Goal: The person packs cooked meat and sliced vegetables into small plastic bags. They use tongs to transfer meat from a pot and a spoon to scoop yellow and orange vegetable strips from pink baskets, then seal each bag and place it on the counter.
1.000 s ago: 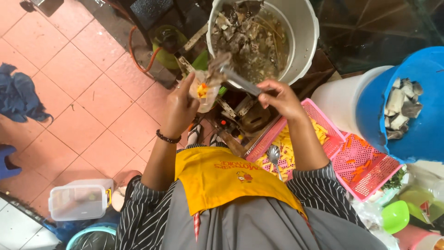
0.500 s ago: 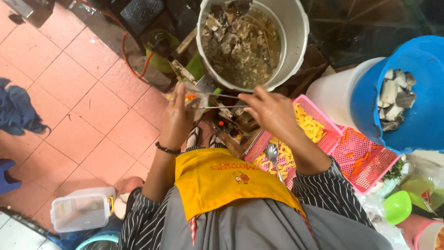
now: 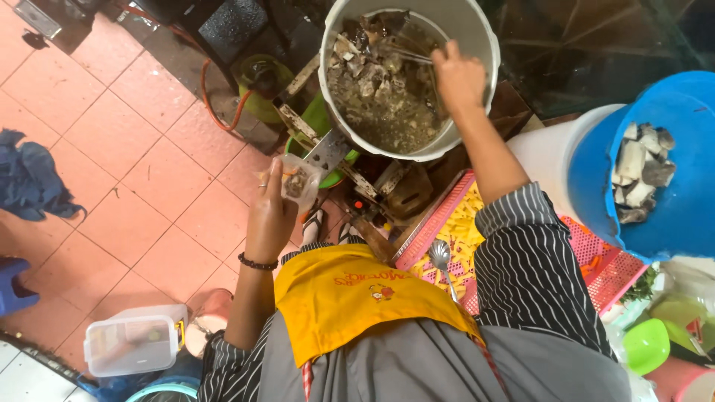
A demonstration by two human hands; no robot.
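Note:
My left hand (image 3: 272,208) holds a small clear plastic bag (image 3: 299,179) with some dark pieces of food in it, low beside the stove. My right hand (image 3: 458,74) reaches into a large white pot (image 3: 477,30) of dark broth and meat pieces (image 3: 372,82), gripping metal tongs (image 3: 406,53) over the contents. The pot sits on a burner frame (image 3: 328,149). I wear a yellow apron (image 3: 350,294) and a striped shirt.
A pink basket (image 3: 611,268) with yellow food and a metal spoon (image 3: 441,257) lies at my right. A blue bowl (image 3: 670,208) holds grey chunks. A green gas cylinder (image 3: 261,82) with an orange hose, a clear lidded box (image 3: 130,344) and blue cloth (image 3: 33,182) rest on the tiled floor.
My right hand has left the bag and stretched up into the pot with the tongs. My left hand has lowered the bag slightly away from the pot.

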